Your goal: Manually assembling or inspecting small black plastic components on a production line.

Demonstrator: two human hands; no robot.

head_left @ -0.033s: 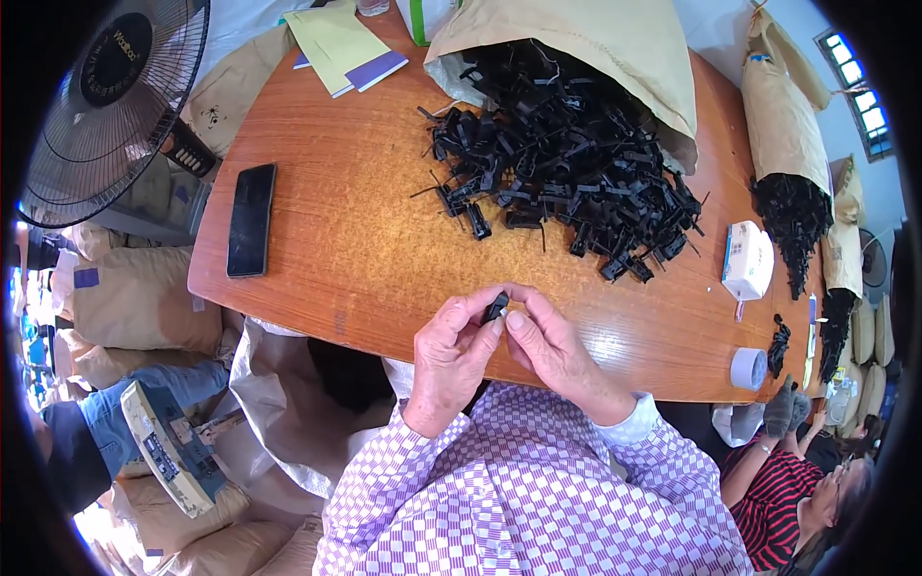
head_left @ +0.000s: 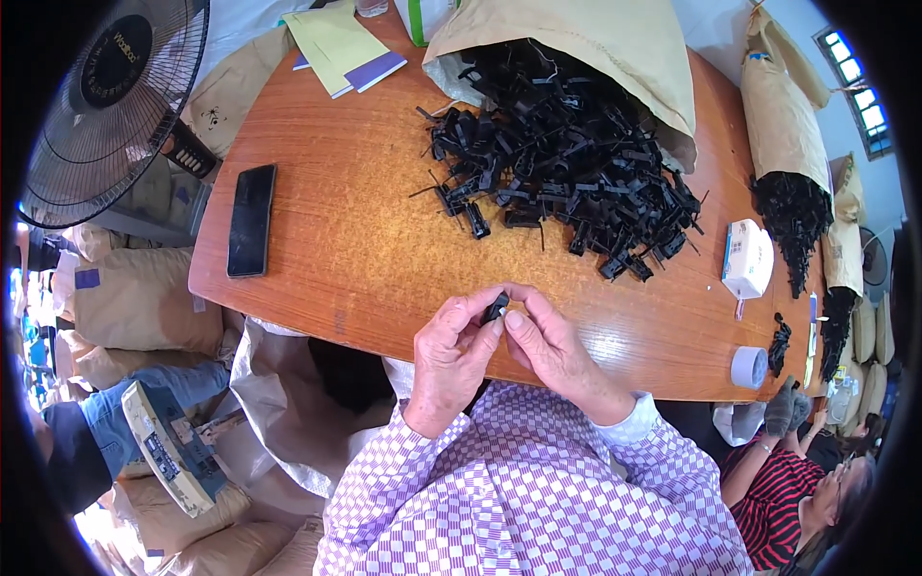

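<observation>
Just over the table's near edge, my two hands meet around a small black plastic part (head_left: 496,307). My left hand (head_left: 449,350) is closed on it, thumb and index finger pinching it from the left. From the other side my right hand (head_left: 547,348) pinches it too, with its thumb close to my left thumb. Much of the part is hidden by my fingers. Beyond my hands, a heap of similar black plastic parts (head_left: 576,163) spills from the mouth of a large brown paper sack (head_left: 595,43) lying on its side.
On the wooden table (head_left: 355,211) lie a black phone (head_left: 252,221), yellow papers (head_left: 341,48), a tissue pack (head_left: 747,259) and a tape roll (head_left: 749,368). A fan (head_left: 115,67) stands at the left, above stacked sacks (head_left: 144,298). A person in red-and-black stripes (head_left: 783,499) sits at the right.
</observation>
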